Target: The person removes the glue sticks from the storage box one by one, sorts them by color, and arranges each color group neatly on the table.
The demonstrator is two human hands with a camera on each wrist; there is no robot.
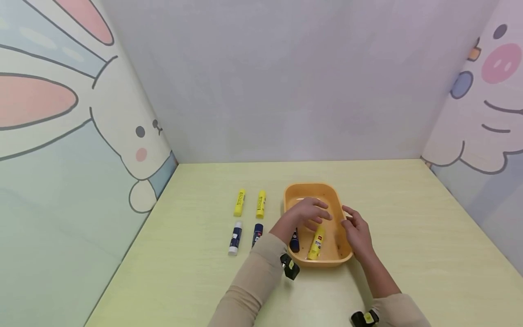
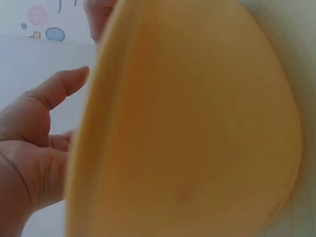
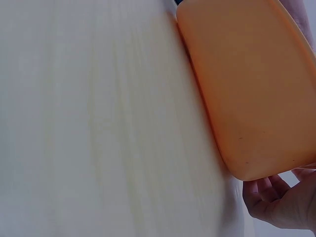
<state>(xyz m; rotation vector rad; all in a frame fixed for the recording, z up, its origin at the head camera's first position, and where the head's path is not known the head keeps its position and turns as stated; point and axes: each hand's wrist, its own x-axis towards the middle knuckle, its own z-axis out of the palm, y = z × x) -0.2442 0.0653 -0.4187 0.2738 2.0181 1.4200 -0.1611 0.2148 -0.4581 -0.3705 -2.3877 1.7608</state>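
An orange plastic tray (image 1: 315, 263) stands on the table, with a yellow glue stick (image 1: 316, 244) and a dark blue one (image 1: 294, 241), partly hidden by my left arm, inside. My left hand (image 1: 307, 212) hovers over the tray's inside, fingers spread and loosely bent, holding nothing that I can see. In the left wrist view, that hand's thumb stands apart from its fingers behind the tray wall (image 2: 207, 118). My right hand (image 1: 358, 235) grips the tray's right rim, thumb at the edge; in the right wrist view its curled fingers (image 3: 269, 190) touch the tray's outside.
Left of the tray lie two yellow glue sticks (image 1: 239, 203) at the back. Nearer me lie a dark blue glue stick with white ends (image 1: 234, 238) and another dark blue one (image 1: 257, 233), partly behind my left sleeve. Walls with painted animals flank the table (image 1: 408, 218).
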